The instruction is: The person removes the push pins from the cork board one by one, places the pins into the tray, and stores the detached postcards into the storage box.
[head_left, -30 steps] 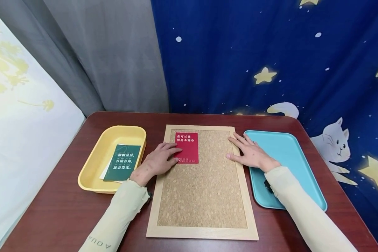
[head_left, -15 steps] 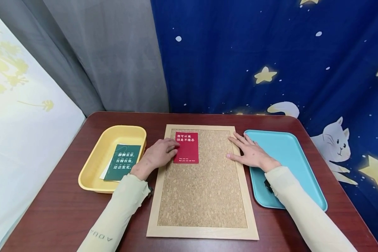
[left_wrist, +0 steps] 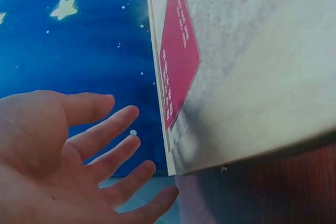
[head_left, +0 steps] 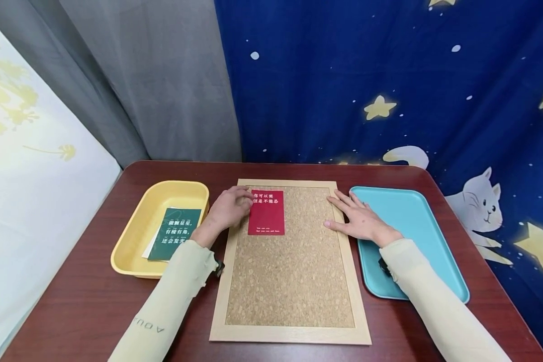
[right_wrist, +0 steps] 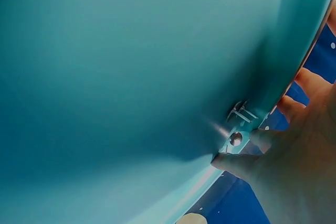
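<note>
A red card (head_left: pixel 266 213) with white lettering lies at the upper left of a wood-framed cork board (head_left: pixel 294 281). My left hand (head_left: pixel 228 208) is at the card's left edge, over the board's left frame. In the left wrist view the fingers of that hand (left_wrist: pixel 79 156) are loosely bent and apart, with nothing between them; whether they touch the board cannot be told. My right hand (head_left: pixel 361 219) rests with spread fingers on the board's right frame, holding nothing. Beneath its wrist is a blue tray (head_left: pixel 421 226), where small metal thumbtacks (right_wrist: pixel 235 139) lie near the rim.
To the left stands a yellow basin (head_left: pixel 138 241) with a dark green card (head_left: pixel 174 234) and a paler sheet under it. Everything sits on a dark red wooden table (head_left: pixel 90 301). Grey and blue starry curtains (head_left: pixel 298 90) hang behind the table's far edge.
My left hand has drawn back off the red card and slid up and left, uncovering its left edge. The right hand stays where it was.
</note>
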Motion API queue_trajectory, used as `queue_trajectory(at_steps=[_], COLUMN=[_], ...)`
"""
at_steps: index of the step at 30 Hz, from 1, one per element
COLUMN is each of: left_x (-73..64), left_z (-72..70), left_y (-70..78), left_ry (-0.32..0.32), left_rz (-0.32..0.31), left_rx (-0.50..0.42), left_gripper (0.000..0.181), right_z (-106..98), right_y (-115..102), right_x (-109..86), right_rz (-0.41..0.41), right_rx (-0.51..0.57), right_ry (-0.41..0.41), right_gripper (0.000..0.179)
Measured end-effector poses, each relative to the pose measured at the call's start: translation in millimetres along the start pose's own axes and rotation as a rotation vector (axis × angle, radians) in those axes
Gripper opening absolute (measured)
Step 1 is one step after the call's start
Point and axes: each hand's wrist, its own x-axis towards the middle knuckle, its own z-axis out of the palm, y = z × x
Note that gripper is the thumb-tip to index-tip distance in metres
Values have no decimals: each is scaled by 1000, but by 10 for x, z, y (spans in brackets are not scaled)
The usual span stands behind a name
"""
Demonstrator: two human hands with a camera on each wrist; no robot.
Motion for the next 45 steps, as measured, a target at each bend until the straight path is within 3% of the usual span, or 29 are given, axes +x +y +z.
queue_trajectory(at_steps=[8,24,36,45], left_x=[91,229,287,354], left_z=[1,153,151,208], left_y=[-31,-38,-103,-124], left_ry=[52,19,26,36], left_rz=[-36,-100,-142,-170], left_rx=[-63,-89,-42,-90], left_gripper=[36,44,51,55], right_z=[-24,-32,20,-1], right_y=[8,14,-49,-33], right_x=[-14,-44,-10,-11], right_rz=[6,9,-3,4], right_rx=[9,25,35,30], right_ry=[5,-4,3,2], right_gripper=[90,89,88,88])
